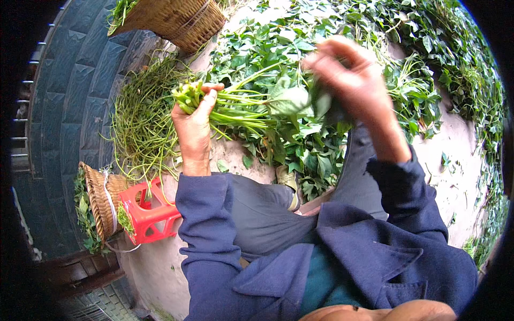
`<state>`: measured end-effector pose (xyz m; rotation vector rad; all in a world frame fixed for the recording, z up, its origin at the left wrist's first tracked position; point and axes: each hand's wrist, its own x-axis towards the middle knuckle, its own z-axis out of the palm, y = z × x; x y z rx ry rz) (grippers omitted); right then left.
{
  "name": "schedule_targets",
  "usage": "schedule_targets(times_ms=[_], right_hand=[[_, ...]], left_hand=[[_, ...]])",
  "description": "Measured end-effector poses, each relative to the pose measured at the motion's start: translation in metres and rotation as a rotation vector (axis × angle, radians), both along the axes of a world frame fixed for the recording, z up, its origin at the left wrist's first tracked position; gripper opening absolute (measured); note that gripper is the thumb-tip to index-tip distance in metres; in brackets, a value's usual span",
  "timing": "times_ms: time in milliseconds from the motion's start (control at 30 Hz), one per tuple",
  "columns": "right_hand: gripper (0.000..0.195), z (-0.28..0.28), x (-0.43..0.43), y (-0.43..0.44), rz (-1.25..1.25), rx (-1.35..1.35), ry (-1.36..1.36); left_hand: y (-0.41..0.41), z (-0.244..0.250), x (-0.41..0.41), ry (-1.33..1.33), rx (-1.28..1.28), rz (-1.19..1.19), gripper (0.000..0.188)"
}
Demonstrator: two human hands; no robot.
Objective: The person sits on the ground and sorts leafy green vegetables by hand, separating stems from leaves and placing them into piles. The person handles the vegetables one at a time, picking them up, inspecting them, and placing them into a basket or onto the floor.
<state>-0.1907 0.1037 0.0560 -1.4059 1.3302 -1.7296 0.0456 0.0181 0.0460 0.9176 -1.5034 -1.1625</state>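
Observation:
In my left hand (196, 124) is a bunch of green leaf stalks (241, 106), gripped near the cut ends, with the thumb across them. The stalks point right, and broad leaves (289, 100), likely sweet potato leaves, hang at their far end. My right hand (345, 76) is raised just right of those leaves and blurred by motion. Its fingers are curled, and whether a stalk is between them cannot be made out. Below and beyond both hands spreads a heap of leafy vines (257, 52) on the pale ground.
A pile of bare stems (144, 116) lies left, beside a blue-grey tiled wall (92, 88). One wicker basket (184, 24) stands at the top; another wicker basket (104, 196) holds leaves behind a red plastic stool (152, 224). More vines (461, 68) line the right side.

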Motion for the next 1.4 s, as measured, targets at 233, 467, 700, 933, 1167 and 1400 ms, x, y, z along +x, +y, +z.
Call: schedule_targets(times_ms=[233, 467, 700, 933, 1167, 1400], right_hand=[[0.016, -0.035, 0.053, -0.013, 0.036, 0.197, 0.894], [0.011, -0.057, 0.045, -0.019, -0.05, 0.041, 0.664], [0.036, -0.068, -0.042, -0.017, -0.148, 0.26, -0.428], [0.032, -0.052, -0.058, 0.001, -0.122, 0.185, 0.123], [0.015, -0.059, 0.028, -0.031, 0.058, 0.344, 0.921], [0.02, -0.081, 0.013, -0.045, 0.021, 0.236, -0.14]], left_hand=[[0.01, 0.005, -0.02, 0.011, 0.007, 0.022, 0.009], [0.004, -0.003, -0.01, 0.015, -0.014, 0.015, 0.01], [-0.005, -0.005, 0.004, 0.001, -0.008, 0.073, 0.013], [0.002, 0.004, -0.005, -0.007, -0.027, 0.073, 0.012], [0.006, 0.003, -0.015, -0.036, -0.052, 0.051, 0.01], [0.007, -0.007, -0.007, -0.095, -0.05, 0.049, 0.012]])
